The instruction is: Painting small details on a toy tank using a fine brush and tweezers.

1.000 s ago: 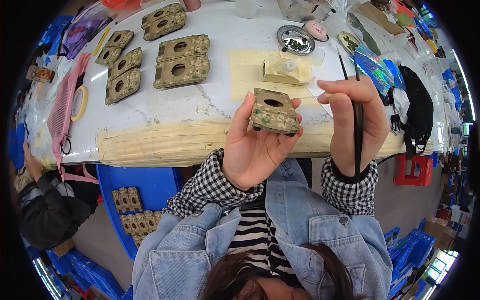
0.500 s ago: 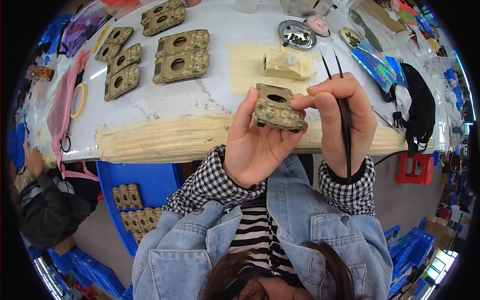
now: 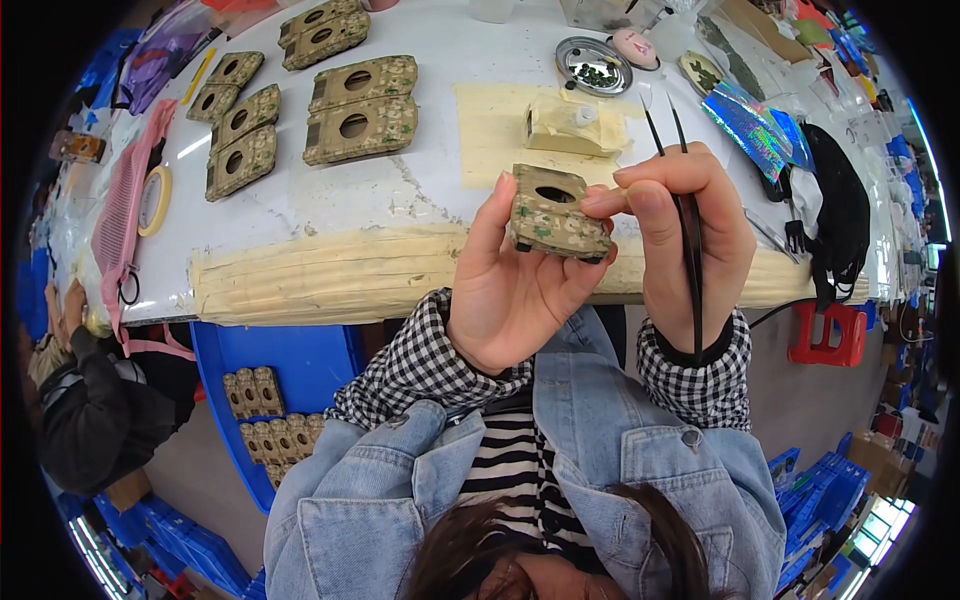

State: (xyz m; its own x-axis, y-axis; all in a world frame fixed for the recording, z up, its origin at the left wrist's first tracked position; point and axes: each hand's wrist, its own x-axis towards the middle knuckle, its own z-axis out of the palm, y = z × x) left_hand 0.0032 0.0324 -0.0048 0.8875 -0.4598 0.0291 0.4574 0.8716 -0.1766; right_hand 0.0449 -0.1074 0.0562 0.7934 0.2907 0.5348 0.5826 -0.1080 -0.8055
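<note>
My left hand grips a small camouflage-patterned model hull with a round hole in its top, tilted toward me above the table's front edge. A pair of black tweezers rests in my right hand, its open tips pointing up and away. The right thumb and forefinger are pinched near the hull's right side, around a thin pale piece too small to name. On the table to the left stand several similar hulls. Beyond my hands, a tape-wrapped block sits on a pale taped patch.
A round dish of small dark green parts lies at the back right, near shiny foil and a black strap. At left are a tape roll and pink mesh. A blue tray holds more hulls below. A co-worker sits at far left.
Very little differs. The whole view has shifted slightly, and the hull and both hands hold nearly the same pose. At far left the co-worker's hand has moved a little.
</note>
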